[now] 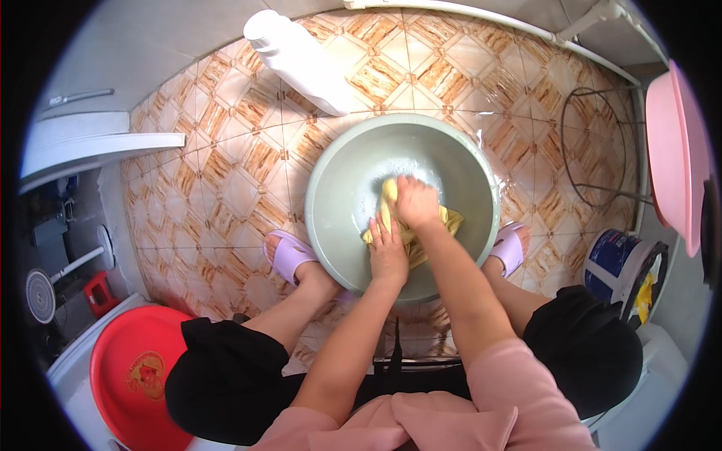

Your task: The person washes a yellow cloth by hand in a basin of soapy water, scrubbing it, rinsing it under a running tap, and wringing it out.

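A large pale green plastic basin point(338, 197) stands on the tiled floor between my feet. Down in it lies a wet-looking yellow cloth point(449, 219), bunched up, with one twisted part rising between my hands. My right hand point(416, 200) is closed around part of that cloth near the basin's middle. Flat against the nearer left part of the cloth, my left hand point(388, 252) presses with its fingers spread a little. Some suds or droplets show on the basin's bottom beyond the hands. Much of the cloth is hidden under both hands and the right forearm.
Beyond the basin stands a white plastic bottle point(304, 65). A red basin point(130, 366) is at the lower left. On the right are a pink basin point(668, 163), a wire rack point(564, 146) and a blue-and-white bucket point(609, 265). White pipes point(479, 17) run along the far wall.
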Demonstrator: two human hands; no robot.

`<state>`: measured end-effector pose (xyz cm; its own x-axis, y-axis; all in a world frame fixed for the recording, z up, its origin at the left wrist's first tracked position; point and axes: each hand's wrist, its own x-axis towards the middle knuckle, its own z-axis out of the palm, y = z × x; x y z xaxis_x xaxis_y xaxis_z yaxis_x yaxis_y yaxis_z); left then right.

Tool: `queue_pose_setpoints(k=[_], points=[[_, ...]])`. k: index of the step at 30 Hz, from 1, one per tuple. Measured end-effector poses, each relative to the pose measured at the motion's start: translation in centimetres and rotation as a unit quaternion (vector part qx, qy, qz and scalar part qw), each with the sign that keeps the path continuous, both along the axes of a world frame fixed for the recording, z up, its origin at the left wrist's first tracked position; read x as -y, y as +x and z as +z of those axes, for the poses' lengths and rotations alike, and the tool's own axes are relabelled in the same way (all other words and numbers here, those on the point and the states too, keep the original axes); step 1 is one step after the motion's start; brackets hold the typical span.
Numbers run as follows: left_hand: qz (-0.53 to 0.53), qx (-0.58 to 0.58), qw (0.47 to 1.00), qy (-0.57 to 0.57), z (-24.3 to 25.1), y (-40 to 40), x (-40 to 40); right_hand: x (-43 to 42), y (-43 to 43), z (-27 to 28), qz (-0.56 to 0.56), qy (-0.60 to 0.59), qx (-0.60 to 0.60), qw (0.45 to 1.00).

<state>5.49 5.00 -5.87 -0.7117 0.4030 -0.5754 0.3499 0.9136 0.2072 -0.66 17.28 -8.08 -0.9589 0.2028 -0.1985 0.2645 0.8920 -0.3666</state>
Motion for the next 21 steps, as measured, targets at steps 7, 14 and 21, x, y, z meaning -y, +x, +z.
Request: queue_pose_setpoints(k=[7, 14, 21], points=[[-0.017, -0.048, 0.999, -0.004, -2.5, 0.5, 2.3, 3.5, -1.3, 5.0, -0.103, -0.021, -0.096, 0.99], [-0.006, 0.02, 1.0, 0.009, -0.4, -0.6, 2.0, 0.4, -4.3, 0.1, -0.074, 0.065, -0.03, 0.995], [0.143, 0.026, 0.987, -0.073, 0.5, 0.5, 1.4, 2.0, 0.3, 3.2, -0.167, -0.023, 0.036, 0.985]])
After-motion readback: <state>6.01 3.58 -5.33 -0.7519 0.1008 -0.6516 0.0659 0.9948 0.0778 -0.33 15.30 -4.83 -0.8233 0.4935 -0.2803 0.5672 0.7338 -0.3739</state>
